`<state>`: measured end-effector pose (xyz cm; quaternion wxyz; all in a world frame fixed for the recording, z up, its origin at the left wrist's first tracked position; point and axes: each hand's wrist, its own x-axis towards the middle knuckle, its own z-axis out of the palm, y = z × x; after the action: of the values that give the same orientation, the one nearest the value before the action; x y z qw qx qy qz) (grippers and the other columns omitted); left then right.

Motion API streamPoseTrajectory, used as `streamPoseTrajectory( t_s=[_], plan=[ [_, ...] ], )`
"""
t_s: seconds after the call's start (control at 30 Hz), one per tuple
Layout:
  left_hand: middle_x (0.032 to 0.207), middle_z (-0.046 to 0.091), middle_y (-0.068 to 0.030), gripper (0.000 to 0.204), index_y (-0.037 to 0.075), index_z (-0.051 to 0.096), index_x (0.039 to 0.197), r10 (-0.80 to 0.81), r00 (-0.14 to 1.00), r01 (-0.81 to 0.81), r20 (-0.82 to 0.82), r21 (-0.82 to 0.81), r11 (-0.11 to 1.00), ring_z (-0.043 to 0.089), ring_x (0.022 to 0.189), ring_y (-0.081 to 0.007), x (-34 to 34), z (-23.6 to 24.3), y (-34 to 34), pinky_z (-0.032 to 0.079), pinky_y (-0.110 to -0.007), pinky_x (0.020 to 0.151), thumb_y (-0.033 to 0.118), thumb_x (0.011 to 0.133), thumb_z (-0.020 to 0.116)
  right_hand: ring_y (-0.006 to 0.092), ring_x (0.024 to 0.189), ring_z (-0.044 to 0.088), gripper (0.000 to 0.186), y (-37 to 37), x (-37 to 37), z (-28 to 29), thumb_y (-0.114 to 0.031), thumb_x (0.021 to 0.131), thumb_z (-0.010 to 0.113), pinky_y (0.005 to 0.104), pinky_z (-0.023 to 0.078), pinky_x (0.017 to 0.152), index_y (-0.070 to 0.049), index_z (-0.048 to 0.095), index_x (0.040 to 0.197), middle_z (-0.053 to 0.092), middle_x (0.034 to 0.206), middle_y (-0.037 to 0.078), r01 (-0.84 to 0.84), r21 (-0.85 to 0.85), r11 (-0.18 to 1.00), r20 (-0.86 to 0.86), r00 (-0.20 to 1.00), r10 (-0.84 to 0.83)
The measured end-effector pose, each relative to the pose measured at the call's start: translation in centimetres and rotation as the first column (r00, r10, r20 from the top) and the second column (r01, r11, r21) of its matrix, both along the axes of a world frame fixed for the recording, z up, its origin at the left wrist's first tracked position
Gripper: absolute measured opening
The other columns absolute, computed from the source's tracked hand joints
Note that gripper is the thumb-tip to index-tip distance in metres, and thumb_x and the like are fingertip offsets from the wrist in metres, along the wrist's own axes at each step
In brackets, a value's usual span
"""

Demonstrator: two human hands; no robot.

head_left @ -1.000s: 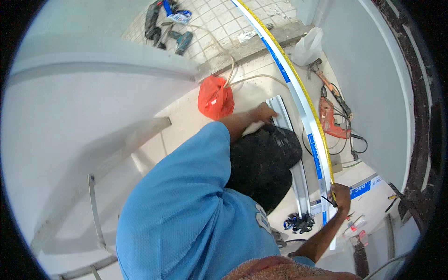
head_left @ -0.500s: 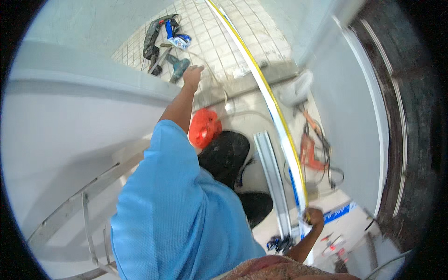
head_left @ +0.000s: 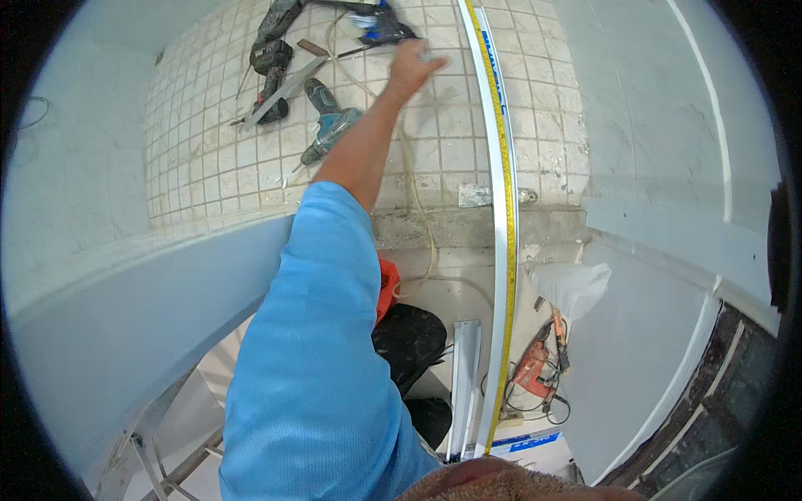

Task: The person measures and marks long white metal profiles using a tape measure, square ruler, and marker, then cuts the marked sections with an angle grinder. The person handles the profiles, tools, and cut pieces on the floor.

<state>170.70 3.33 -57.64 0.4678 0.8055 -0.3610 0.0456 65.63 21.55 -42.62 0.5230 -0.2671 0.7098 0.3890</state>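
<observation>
My left hand (head_left: 415,68) reaches far forward over the white tiled floor. Its fingers are stretched out and slightly blurred, with nothing visible in them. Just beyond its wrist lies a dark tool with a blue and white wrapper (head_left: 380,25). To the hand's right, a long white profile strip (head_left: 499,275) runs from the top of the view to the bottom, with a yellow measuring tape blade (head_left: 510,225) stretched along it. A teal cordless drill (head_left: 331,129) lies beneath my forearm's left side. My right hand is out of sight.
A black power tool (head_left: 271,63) and a handsaw (head_left: 288,90) lie at the far left. An orange corded drill (head_left: 533,371) and a white plastic bag (head_left: 572,286) are on the right. Metal profiles (head_left: 464,376) stand near my knees; a stepladder (head_left: 150,455) is lower left.
My left hand has moved forward and right over the tiles. My right hand, which was on the strip and tape at the near end, has left the view. The view has shifted forward.
</observation>
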Motion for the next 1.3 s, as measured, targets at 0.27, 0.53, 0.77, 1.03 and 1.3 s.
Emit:
streamPoseTrajectory(
  t_s=[0.27, 0.53, 0.77, 1.03, 1.3],
  plan=[
    [0.11, 0.068, -0.022, 0.021, 0.003, 0.071, 0.098, 0.692, 0.716, -0.686, 0.089, 0.268, 0.676, 0.066, 0.114, -0.0336, 5.7, -1.2, 4.3, 0.054, -0.048, 0.093, 0.022, 0.09, 0.069, 0.0178, 0.054, 0.062, 0.03, -9.3, 13.6, -0.6, -0.042, 0.1, 0.063, 0.0333, 0.047, 0.046, -0.014, 0.073, 0.096, 0.066, 0.069, 0.005, -0.17, -0.143, 0.975, 0.091, 0.979, 0.183],
    [0.11, 0.067, -0.0112, 0.018, 0.007, 0.07, 0.108, 0.089, 0.843, -0.468, 0.531, 0.641, 0.609, 0.063, 0.108, -0.0316, 6.6, -2.4, 8.8, 0.05, -0.05, 0.094, 0.012, 0.094, 0.06, 0.0202, 0.056, 0.064, 0.031, -11.2, 18.4, -3.5, -0.042, 0.099, 0.061, 0.0361, 0.049, 0.05, -0.014, 0.074, 0.094, 0.068, 0.07, 0.007, -0.192, -0.155, 0.969, 0.134, 0.968, 0.214],
    [0.114, 0.067, -0.0244, 0.032, 0.0, 0.063, 0.117, 0.525, 0.802, -0.584, 0.286, 0.184, 0.791, 0.064, 0.111, -0.0405, 11.8, 2.0, 8.9, 0.051, -0.05, 0.095, 0.023, 0.095, 0.062, 0.0224, 0.058, 0.066, 0.032, -11.9, 19.9, -3.6, -0.042, 0.098, 0.06, 0.0385, 0.05, 0.053, -0.014, 0.075, 0.092, 0.069, 0.071, 0.008, -0.234, -0.16, 0.959, 0.187, 0.947, 0.262],
    [0.137, 0.069, -0.0188, 0.054, 0.007, 0.073, 0.129, 0.56, 0.813, -0.31, 0.16, 0.933, 0.184, 0.066, 0.127, -0.0386, 12.6, 2.2, 18.2, 0.056, -0.05, 0.102, 0.047, 0.094, 0.066, 0.0248, 0.061, 0.068, 0.033, -9.6, 20.1, -3.0, -0.041, 0.097, 0.058, 0.0413, 0.052, 0.057, -0.014, 0.075, 0.09, 0.07, 0.073, 0.01, -0.195, -0.232, 0.953, 0.224, 0.943, 0.248],
    [0.128, 0.074, -0.0161, 0.03, 0.007, 0.08, 0.115, 0.263, 0.957, -0.178, 0.118, 0.96, 0.217, 0.072, 0.117, -0.0363, 9.4, 4.8, 11.3, 0.06, -0.048, 0.095, 0.023, 0.099, 0.059, 0.0272, 0.064, 0.07, 0.034, -5.1, 15.0, -0.8, -0.041, 0.095, 0.056, 0.0441, 0.054, 0.061, -0.014, 0.076, 0.087, 0.072, 0.074, 0.012, -0.221, -0.292, 0.93, 0.179, 0.943, 0.28]
  ],
)
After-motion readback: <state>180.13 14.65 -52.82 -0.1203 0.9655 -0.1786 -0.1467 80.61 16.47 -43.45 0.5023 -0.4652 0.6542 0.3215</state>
